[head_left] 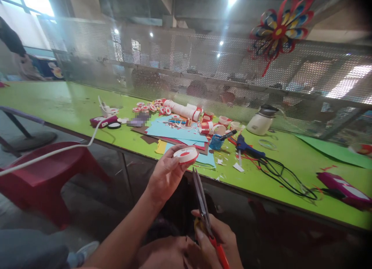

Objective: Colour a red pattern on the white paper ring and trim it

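Note:
My left hand (167, 173) is raised in front of the table edge, its fingers pinched round a small white paper ring with a red strip (185, 154). Lower down, my right hand (215, 238) grips red-and-yellow-handled scissors (203, 207). Their closed blades point up toward the ring and stop just below it.
On the green table (58, 100) lie coloured paper sheets (180, 135), several red-and-white paper rings (154, 105), a blue glue gun (245, 147) with a black cord, a white pot (260, 122) and a pink case (344, 189). A red plastic chair (46, 176) stands at left. A mesh fence carries a paper flower (280, 27).

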Available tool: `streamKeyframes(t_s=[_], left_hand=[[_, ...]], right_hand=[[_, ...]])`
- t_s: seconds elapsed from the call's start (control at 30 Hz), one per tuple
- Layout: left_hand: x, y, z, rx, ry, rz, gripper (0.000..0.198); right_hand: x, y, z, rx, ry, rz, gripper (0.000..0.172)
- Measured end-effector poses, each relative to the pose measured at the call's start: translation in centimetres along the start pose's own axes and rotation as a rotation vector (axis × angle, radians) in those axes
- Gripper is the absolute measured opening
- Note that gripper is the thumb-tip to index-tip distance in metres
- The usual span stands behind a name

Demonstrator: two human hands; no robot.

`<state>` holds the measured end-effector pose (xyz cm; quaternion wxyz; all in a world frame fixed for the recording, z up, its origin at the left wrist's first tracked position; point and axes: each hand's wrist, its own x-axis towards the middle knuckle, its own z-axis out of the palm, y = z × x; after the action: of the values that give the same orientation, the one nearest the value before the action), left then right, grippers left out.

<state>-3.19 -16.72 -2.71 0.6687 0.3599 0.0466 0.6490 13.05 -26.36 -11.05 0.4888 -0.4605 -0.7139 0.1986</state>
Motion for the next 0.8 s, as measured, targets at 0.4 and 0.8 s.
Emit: streamKeyframes(t_s=[0.4,0.8], left_hand=[[-1.0,0.8,0.6,0.251,-0.044,-0.038,0.058],[-0.9,1.0,0.4,0.448,-0.107,-0.033,0.056]], right_hand=[[0.7,-1.7,-0.3,-0.074,0.110,-0.036,0.030],[1.1,-2.2,-2.8,-0.198,0.009,-0.134,0.025]])
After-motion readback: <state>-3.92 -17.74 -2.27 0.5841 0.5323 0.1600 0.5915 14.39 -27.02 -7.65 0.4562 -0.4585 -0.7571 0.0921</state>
